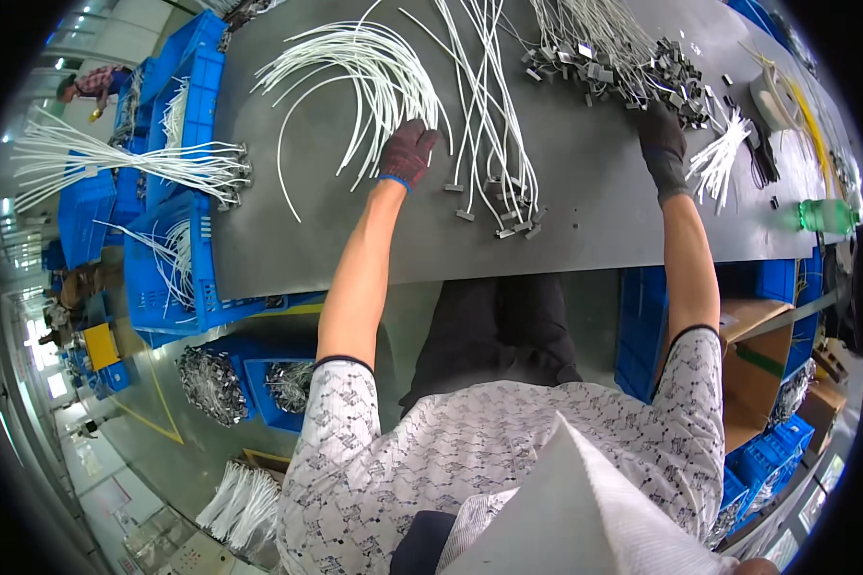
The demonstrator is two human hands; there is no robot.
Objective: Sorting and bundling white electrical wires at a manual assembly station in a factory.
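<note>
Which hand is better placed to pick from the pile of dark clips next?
Probably the right hand: its fingers are at the near edge of the dark clips, while the left hand is farther off, at the white cables.

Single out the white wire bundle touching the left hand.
The curved bundle fanning out left of centre, its end touching the left hand; the straighter middle bundle and the short bundle at right lie apart from that hand.
</note>
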